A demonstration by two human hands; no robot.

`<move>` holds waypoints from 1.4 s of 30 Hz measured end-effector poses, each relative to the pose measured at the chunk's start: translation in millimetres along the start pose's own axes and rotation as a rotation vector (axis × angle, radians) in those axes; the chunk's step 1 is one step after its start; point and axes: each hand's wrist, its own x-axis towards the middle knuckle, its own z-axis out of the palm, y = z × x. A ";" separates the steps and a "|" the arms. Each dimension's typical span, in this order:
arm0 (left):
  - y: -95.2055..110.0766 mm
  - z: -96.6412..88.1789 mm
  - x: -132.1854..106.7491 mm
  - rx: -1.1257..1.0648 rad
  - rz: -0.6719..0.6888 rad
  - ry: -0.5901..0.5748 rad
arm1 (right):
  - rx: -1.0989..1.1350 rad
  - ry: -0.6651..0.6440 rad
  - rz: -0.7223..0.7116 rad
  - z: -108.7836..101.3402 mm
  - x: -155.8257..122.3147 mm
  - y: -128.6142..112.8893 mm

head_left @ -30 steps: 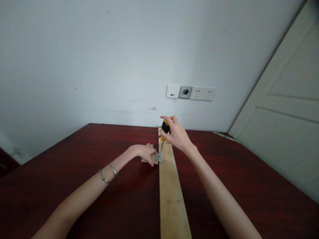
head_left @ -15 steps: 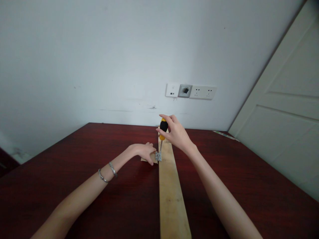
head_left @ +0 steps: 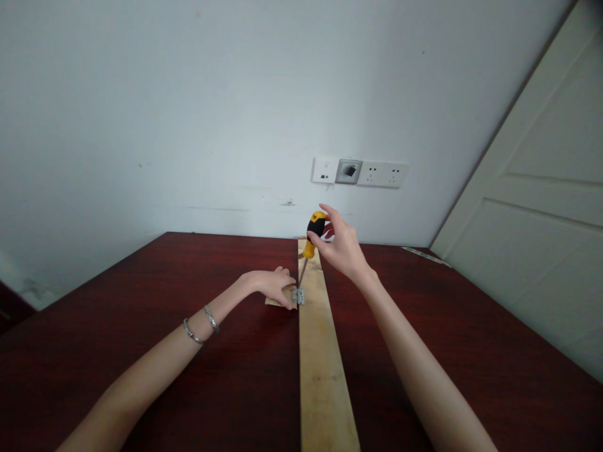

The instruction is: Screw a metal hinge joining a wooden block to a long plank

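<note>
Right hand [head_left: 342,246] closed around the screwdriver [head_left: 315,233], shaft slanting down to the metal hinge [head_left: 298,295] on the plank [head_left: 323,370], contact unclear. Left hand [head_left: 271,285] half open, pressing a wood scrap [head_left: 277,302]. Danger: tip slipping, hinge shifting under loose pressure!

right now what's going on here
A person is working with both hands at a dark red wooden table. The right hand holds a yellow and black screwdriver at a tilt, its tip down near a small metal hinge; I can't tell whether it touches. The hinge sits at the edge of a long pale wooden plank, beside a small piece of wood that the left hand rests on.
</note>
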 end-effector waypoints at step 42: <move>17.8 26.8 27.3 -0.095 -0.047 0.439 | -0.115 -0.442 0.426 81.6 -45.0 112.1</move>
